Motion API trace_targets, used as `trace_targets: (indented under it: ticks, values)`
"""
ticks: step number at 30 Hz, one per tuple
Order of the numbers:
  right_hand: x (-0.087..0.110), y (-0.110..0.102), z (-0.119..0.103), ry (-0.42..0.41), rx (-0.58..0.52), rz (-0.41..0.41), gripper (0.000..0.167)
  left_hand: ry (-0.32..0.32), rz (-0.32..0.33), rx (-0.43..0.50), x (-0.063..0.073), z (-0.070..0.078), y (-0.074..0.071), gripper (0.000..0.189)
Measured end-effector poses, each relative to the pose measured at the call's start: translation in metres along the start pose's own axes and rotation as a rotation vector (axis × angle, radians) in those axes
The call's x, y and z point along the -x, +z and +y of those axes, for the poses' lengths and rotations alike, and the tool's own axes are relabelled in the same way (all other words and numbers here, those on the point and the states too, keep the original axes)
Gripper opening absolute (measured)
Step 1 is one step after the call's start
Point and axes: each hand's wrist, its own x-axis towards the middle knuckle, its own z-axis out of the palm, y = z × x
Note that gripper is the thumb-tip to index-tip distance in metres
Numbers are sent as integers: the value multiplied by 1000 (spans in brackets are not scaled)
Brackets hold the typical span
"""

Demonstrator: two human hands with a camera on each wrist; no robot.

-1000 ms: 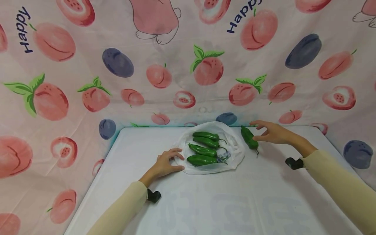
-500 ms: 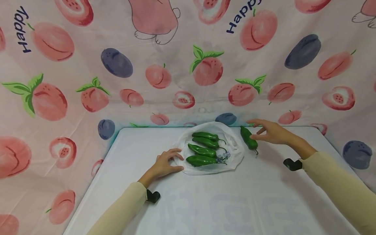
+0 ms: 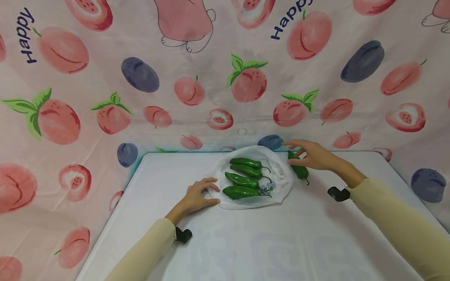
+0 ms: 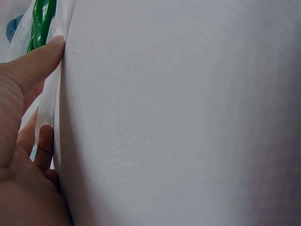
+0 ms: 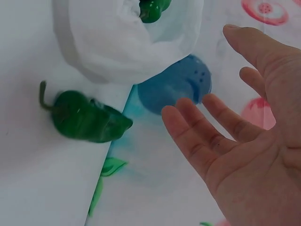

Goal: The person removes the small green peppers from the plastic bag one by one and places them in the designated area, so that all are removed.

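A white plastic bag lies spread open on the table, with several green peppers side by side in it. Small bluish flower-like bits lie by the stems of the lower ones. My left hand touches the bag's left edge, thumb and fingers apart; in the left wrist view the thumb lies along that edge. Right of the bag rests one loose green pepper, partly covered in the head view by my right hand. That hand holds nothing, its fingers spread and pointing left.
The white table ends at a back edge just behind the bag and the loose pepper. Beyond it hangs a pink cloth printed with fruit. A dark wrist-worn device sticks out at each cuff.
My right hand has moved left, from beside the loose pepper to over its upper part. The left hand, the bag and the peppers have stayed in place.
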Motion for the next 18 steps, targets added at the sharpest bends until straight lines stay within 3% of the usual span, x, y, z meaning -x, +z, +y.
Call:
trace_targets:
  ticks: [18]
  values:
    - [-29, 21, -14, -93, -23, -28, 63, 13, 19, -31, 1, -3, 3, 27]
